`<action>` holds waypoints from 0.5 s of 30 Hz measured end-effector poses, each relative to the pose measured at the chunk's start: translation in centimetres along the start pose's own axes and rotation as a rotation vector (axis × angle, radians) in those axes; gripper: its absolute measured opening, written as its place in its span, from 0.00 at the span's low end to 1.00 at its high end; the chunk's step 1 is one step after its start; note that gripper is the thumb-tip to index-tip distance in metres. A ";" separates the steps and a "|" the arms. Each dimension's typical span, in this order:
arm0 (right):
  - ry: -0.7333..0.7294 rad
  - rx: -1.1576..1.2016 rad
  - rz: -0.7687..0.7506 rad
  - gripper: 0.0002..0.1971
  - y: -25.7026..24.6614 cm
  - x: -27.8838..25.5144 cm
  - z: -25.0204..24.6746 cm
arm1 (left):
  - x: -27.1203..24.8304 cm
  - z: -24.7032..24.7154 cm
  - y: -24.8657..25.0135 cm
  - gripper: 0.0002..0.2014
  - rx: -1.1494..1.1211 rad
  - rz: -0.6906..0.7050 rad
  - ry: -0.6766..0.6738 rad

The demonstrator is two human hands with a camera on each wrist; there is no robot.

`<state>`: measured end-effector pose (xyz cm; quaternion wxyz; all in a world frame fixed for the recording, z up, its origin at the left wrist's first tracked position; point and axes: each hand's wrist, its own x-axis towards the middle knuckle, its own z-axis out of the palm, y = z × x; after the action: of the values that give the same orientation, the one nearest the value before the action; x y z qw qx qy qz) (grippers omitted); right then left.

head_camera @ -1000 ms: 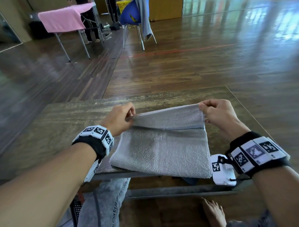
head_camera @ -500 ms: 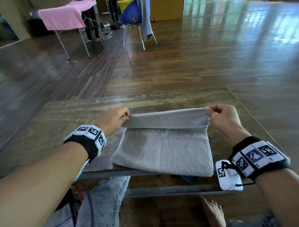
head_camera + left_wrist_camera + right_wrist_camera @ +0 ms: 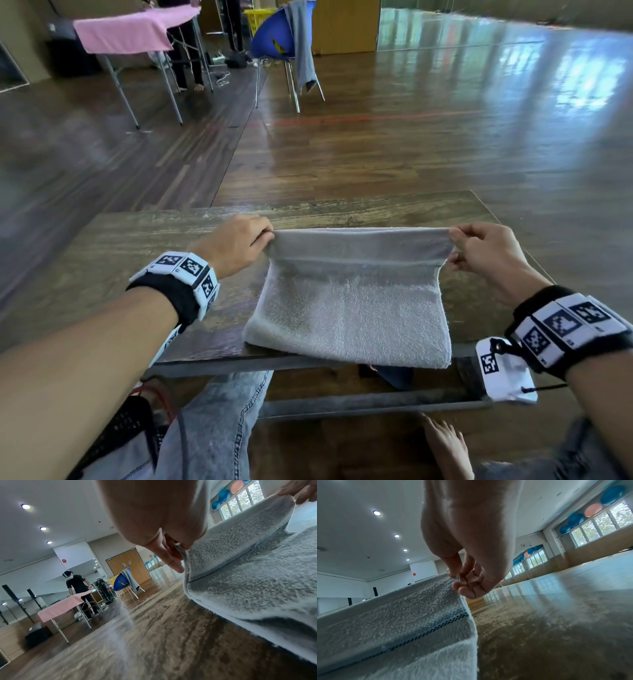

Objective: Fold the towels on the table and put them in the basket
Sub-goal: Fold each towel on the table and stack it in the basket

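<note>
A grey towel [image 3: 346,308] lies on the wooden table [image 3: 137,246], its near edge hanging slightly over the table's front. Its far edge is lifted off the table and stretched between both hands. My left hand [image 3: 267,236] pinches the far left corner, and the left wrist view shows the left hand [image 3: 178,547] with the towel [image 3: 248,574] hanging from its fingers. My right hand [image 3: 454,240] pinches the far right corner. In the right wrist view the right hand [image 3: 455,578] holds the hem of the towel [image 3: 402,615], which bears a dark stitched stripe. No basket for the towels is plainly in view.
Bare table surface lies left of the towel and beyond it. Across the wooden floor stand a pink-covered table [image 3: 130,31] with a person behind it, a blue chair [image 3: 274,37] draped with grey cloth, and a yellow crate [image 3: 257,17]. My knees are under the table's front edge.
Both hands have carried the lifted far edge of the towel away from me, toward the far side of the table, so more of the lower layer shows. The grips have not changed.
</note>
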<state>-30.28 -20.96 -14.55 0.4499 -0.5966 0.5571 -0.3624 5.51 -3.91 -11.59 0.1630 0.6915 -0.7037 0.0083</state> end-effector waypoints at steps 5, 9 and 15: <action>-0.034 0.149 0.017 0.06 -4.9 1.3 0.0 | 2.9 -3.4 -0.3 0.07 0.006 0.008 0.065; -0.067 0.217 -0.172 0.09 -10.8 2.9 0.3 | 6.5 -7.8 0.0 0.09 0.031 -0.078 0.299; -0.129 0.316 -0.522 0.02 -16.9 3.6 -1.7 | 8.8 -14.1 0.7 0.11 -0.088 -0.115 0.727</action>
<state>-25.72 -25.19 1.62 0.4634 -0.6640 0.2922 -0.5090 7.94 -9.04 4.06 0.4321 0.6743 -0.5594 0.2138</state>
